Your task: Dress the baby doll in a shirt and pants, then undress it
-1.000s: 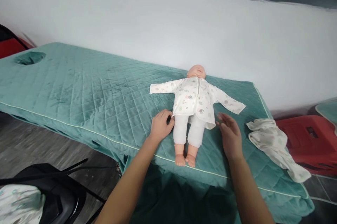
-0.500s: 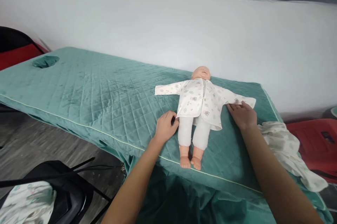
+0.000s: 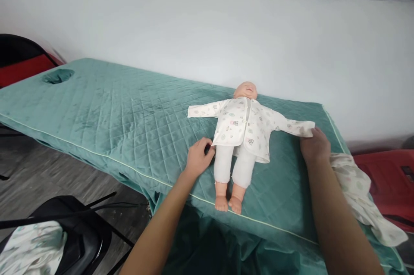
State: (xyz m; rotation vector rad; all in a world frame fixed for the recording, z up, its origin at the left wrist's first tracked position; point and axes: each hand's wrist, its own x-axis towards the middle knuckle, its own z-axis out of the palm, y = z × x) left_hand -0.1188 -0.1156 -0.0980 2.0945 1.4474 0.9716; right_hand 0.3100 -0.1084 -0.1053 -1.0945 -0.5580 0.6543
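A baby doll (image 3: 241, 137) lies on its back on a teal quilted table (image 3: 129, 120), head toward the wall and bare feet at the front edge. It wears a white printed shirt (image 3: 246, 126) with both sleeves spread out, and white trousers. My left hand (image 3: 199, 158) pinches the shirt's lower left hem beside the doll's hip. My right hand (image 3: 313, 145) grips the end of the shirt's right sleeve, near the table's right end.
A crumpled white printed cloth (image 3: 362, 193) hangs over the table's right end beside my right arm. A red seat (image 3: 388, 176) stands beyond it. A black chair (image 3: 71, 232) with another printed cloth (image 3: 29, 249) sits at the lower left. A face hole (image 3: 58, 76) marks the table's far left.
My right hand has slid from beside the doll's hip out along the right sleeve to its cuff and closed on it. My left hand stays at the hem.
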